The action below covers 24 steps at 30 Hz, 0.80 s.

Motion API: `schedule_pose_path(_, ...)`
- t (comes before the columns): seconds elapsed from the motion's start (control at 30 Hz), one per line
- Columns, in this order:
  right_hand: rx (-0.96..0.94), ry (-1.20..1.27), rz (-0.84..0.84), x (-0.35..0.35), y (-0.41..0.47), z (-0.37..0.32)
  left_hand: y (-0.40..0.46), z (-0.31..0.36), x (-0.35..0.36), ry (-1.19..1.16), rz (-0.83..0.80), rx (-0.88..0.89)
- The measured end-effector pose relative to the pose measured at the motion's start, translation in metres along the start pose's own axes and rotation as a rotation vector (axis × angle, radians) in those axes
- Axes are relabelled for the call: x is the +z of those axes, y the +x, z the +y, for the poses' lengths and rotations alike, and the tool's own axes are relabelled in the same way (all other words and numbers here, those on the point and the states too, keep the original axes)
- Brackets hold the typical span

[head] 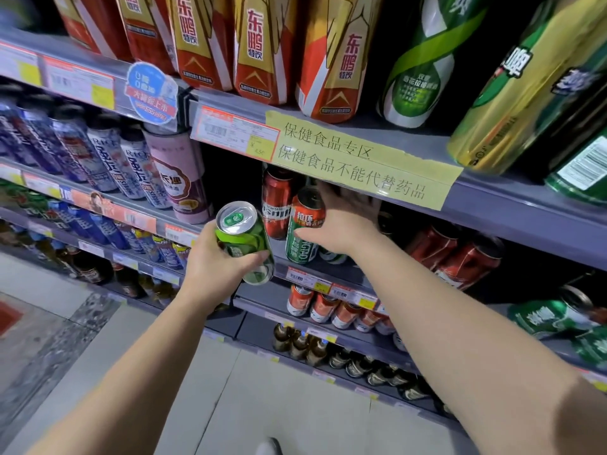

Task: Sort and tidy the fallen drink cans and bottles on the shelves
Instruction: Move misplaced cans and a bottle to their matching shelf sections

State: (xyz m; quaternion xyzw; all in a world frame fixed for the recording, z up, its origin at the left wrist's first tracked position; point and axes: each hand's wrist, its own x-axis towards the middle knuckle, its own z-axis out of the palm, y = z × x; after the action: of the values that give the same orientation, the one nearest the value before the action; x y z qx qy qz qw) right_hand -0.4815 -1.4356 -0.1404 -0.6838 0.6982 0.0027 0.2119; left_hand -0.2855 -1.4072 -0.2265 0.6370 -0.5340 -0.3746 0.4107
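My left hand [215,262] grips a light green can [243,239], tilted with its silver top toward me, just in front of the middle shelf's edge [315,277]. My right hand [341,221] reaches into that shelf, thumb and fingers around an upright green and orange Tsingtao can [300,231]. A red can [277,200] stands upright just left of it. To the right, red cans [460,254] lie on their sides deeper on the same shelf. My fingertips are hidden under the shelf above.
The upper shelf holds tall gold and red bottles [259,44] and green cans [423,60], with a yellow paper notice [358,156] on its edge. Blue and pink cans [138,165] fill the left bay. Lower shelves carry orange cans [328,307], brown bottles [299,343] and fallen green cans [551,316].
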Motion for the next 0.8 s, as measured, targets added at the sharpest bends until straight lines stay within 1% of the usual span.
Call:
schedule_pose_path(0.07,-0.031,-0.064,0.094,0.008,0.003,-0.008,-0.001,0.001,0.001,0.000,0.004,-0.004)
schedule_pose_path(0.2,-0.112,-0.024,0.253,0.034,-0.003,-0.007,-0.001,0.000,-0.003,0.018,0.052,-0.022)
schedule_pose_path(0.27,-0.132,0.131,0.349,0.046,-0.025,0.003,0.002,0.001,-0.005,0.028,0.075,-0.020)
schedule_pose_path(0.33,-0.079,0.386,0.417,0.051,-0.055,0.015,0.006,0.006,-0.004,0.019,0.076,-0.004)
schedule_pose_path(0.4,-0.022,0.566,0.482,0.052,-0.080,0.029,0.012,0.014,0.003,-0.005,0.050,0.018)
schedule_pose_path(0.43,0.000,0.616,0.498,0.053,-0.089,0.035,0.015,0.019,0.011,-0.009,0.031,0.028)
schedule_pose_path(0.5,0.044,0.653,0.466,0.057,-0.099,0.047,0.022,0.025,0.030,-0.001,-0.007,0.059)
schedule_pose_path(0.6,0.101,0.632,0.431,0.062,-0.110,0.060,0.029,0.031,0.061,0.023,-0.038,0.091)
schedule_pose_path(0.67,0.133,0.634,0.434,0.063,-0.117,0.069,0.033,0.033,0.077,0.091,-0.066,0.100)
schedule_pose_path(0.73,0.158,0.641,0.431,0.062,-0.123,0.078,0.040,0.033,0.090,0.155,-0.095,0.093)
schedule_pose_path(0.8,0.175,0.633,0.424,0.060,-0.126,0.083,0.048,0.030,0.098,0.165,-0.093,0.084)
